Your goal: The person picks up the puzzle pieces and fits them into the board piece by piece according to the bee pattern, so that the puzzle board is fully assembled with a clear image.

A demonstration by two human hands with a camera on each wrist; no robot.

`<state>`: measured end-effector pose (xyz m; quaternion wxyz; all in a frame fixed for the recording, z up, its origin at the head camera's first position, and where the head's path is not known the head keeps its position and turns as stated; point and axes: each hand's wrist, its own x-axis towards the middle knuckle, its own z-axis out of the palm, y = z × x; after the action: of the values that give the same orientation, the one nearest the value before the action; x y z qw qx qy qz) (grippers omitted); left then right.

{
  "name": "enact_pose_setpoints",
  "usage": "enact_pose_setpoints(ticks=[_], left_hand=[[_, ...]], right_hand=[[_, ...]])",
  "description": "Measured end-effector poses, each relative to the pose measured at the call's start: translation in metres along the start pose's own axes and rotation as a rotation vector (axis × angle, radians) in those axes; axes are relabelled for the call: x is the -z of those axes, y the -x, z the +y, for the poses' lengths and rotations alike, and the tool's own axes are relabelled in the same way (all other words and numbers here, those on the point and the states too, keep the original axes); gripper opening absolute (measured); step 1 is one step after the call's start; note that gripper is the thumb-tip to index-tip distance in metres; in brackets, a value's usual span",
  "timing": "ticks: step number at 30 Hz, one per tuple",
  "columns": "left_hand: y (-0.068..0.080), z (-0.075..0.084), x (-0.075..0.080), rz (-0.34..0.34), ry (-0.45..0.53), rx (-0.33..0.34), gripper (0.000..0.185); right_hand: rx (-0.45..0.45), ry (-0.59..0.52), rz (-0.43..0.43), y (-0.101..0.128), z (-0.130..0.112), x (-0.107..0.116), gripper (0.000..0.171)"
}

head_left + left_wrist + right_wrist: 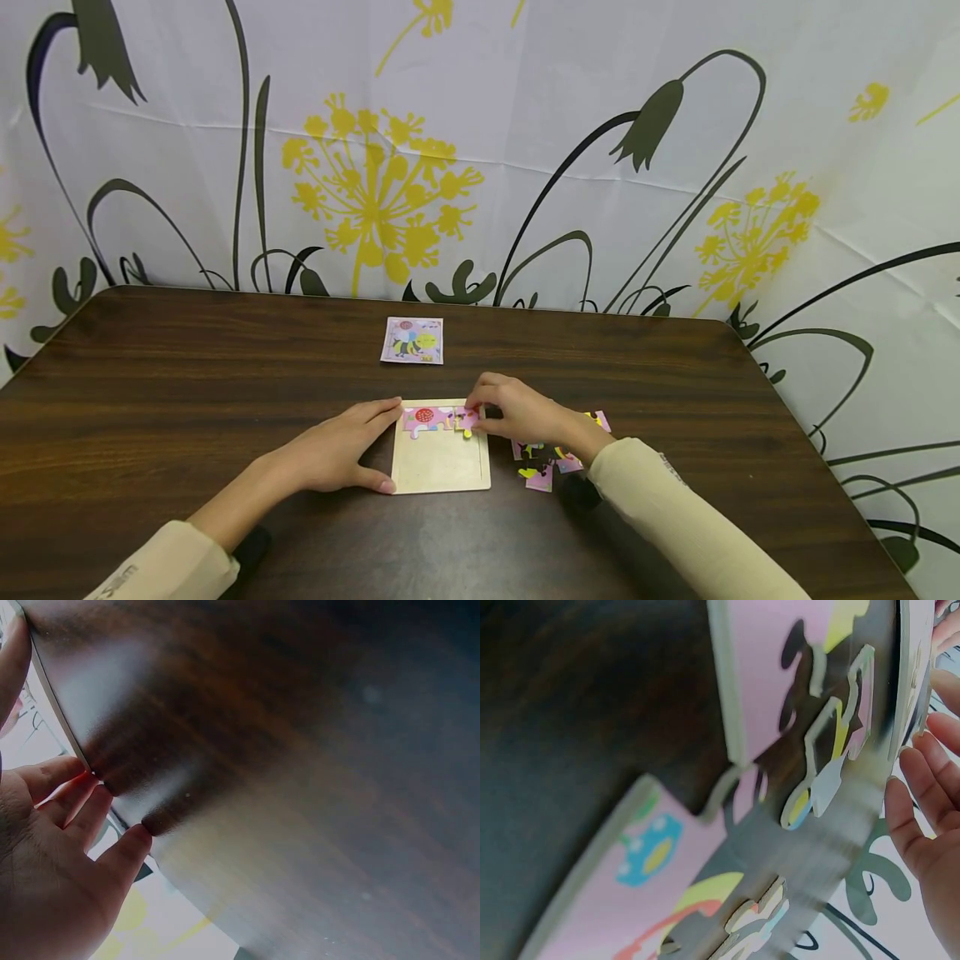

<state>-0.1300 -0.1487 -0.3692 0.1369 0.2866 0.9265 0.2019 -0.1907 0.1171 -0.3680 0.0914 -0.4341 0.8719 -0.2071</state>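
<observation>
Well, our left hand (339, 447) spreads wide, its grip just resting against the wooden tray (438, 464). Any words on the bee card (412, 342) look too small to read. At the tray's top right, our right hand (519, 410) pinches a pink puzzle piece (465, 420): likely light, stiff, best held by its sides.

Square pale wooden tray (441, 468) is smooth, matt; beneath it, dark-brown wood-grain tabletop (262, 375) shines; behind it, white flower-printed cloth (540, 125) looks creased.

Pink puzzle piece (463, 421), perhaps in tray (438, 468)
</observation>
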Motion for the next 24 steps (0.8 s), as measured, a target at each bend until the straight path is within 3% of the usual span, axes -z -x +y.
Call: enact_pose_setpoints(ticks=[24], left_hand=[[-0.0003, 0.0017, 0.0015, -0.006, -0.006, 0.003, 0.093]], right_hand=[[-0.003, 0.015, 0.018, -0.0047, 0.0010, -0.0054, 0.020]])
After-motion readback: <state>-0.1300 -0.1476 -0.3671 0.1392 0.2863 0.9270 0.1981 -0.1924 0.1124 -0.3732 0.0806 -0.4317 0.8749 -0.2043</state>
